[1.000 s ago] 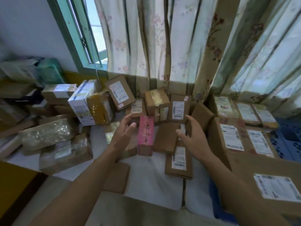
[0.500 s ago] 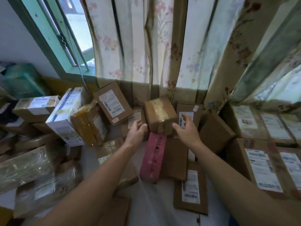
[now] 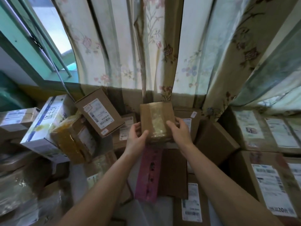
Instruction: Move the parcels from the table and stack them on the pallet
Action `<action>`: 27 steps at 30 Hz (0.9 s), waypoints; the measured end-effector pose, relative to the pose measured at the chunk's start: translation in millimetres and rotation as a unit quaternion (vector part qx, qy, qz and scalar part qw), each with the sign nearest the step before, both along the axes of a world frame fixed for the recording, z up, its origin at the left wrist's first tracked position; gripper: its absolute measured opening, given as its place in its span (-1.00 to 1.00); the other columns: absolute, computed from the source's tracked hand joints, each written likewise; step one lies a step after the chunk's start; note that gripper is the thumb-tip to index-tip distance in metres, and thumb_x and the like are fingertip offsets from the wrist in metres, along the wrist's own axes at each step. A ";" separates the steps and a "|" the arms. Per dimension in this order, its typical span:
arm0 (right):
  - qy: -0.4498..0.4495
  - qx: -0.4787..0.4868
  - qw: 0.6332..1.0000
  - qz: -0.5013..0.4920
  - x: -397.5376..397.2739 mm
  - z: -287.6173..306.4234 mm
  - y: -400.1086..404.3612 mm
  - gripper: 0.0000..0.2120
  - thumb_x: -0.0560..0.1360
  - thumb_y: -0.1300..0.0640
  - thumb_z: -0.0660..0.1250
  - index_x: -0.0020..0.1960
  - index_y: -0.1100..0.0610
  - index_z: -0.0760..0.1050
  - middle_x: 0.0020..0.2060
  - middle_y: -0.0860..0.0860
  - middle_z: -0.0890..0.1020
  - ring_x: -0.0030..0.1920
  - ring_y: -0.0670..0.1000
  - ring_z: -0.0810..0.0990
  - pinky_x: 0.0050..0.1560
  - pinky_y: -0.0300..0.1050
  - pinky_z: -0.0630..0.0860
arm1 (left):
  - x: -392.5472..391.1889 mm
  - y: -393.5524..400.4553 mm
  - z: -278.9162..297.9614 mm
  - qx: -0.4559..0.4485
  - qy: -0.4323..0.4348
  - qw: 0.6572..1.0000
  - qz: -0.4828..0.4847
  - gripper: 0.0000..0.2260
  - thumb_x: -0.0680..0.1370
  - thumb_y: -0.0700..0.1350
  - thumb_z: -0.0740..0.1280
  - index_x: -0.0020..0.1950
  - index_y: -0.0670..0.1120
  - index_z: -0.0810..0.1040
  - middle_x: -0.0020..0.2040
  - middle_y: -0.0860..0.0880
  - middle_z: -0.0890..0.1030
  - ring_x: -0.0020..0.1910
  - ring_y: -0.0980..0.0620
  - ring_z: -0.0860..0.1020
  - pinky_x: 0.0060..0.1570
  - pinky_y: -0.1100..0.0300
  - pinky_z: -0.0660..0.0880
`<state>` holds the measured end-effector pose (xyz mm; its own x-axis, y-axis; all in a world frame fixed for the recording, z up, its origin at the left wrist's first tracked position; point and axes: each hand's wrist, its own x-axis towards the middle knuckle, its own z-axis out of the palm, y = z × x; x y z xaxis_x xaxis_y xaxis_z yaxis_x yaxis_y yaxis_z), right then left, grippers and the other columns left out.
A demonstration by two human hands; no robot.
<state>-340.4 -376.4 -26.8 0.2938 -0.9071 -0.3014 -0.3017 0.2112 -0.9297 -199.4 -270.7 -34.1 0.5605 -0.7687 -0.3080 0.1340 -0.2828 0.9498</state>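
Note:
A small brown cardboard parcel [image 3: 154, 119] with a wide strip of clear tape down its top sits at the back of the pile, by the curtain. My left hand [image 3: 136, 138] grips its left side and my right hand [image 3: 179, 129] grips its right side. Below it a long pink box [image 3: 149, 175] lies on the white table [image 3: 146, 212] among flat brown parcels. The pallet is out of view.
A white and blue carton [image 3: 44, 128], a yellow-taped parcel [image 3: 71, 142] and a tilted labelled box [image 3: 99, 115] crowd the left. Large labelled boxes [image 3: 268, 181] are stacked at the right. Flowered curtains [image 3: 146, 46] and a green window frame [image 3: 24, 51] close off the back.
Both hands reached forward from above the pink box to the taped brown parcel and closed on its two sides. The view has moved in closer to the pile.

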 end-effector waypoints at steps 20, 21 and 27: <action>-0.247 0.033 0.948 -0.199 -97.1 107.1 201.3 -0.72 0.63 0.12 0.19 0.28 -0.07 0.53 0.18 0.07 0.63 0.15 0.10 0.61 0.18 0.21 0.58 | -68.6 177.7 65.9 -0.258 -0.063 0.964 -0.031 -0.84 0.58 -0.22 0.37 0.16 -0.17 0.57 0.29 -0.07 0.59 0.28 0.01 0.60 0.22 -0.04 0.60; -0.269 0.031 0.938 -0.214 -107.1 107.9 212.6 -0.70 0.62 0.14 0.18 0.27 -0.08 0.54 0.20 0.09 0.62 0.17 0.13 0.61 0.21 0.25 0.57 | -73.6 181.4 67.0 -0.251 -0.051 0.966 0.007 -0.84 0.61 -0.17 0.37 0.18 -0.16 0.59 0.25 -0.09 0.61 0.24 0.01 0.61 0.24 -0.07 0.59; -0.361 -0.006 0.903 -0.231 -172.0 105.7 260.0 -0.45 0.47 0.26 0.16 0.40 -0.05 0.50 0.31 0.11 0.59 0.27 0.23 0.60 0.19 0.34 0.57 | -119.0 187.8 91.3 -0.172 0.292 0.941 -0.026 -0.49 0.55 -0.08 0.46 0.47 -0.10 0.43 0.31 -0.21 0.60 0.21 -0.19 0.64 -0.03 0.00 0.67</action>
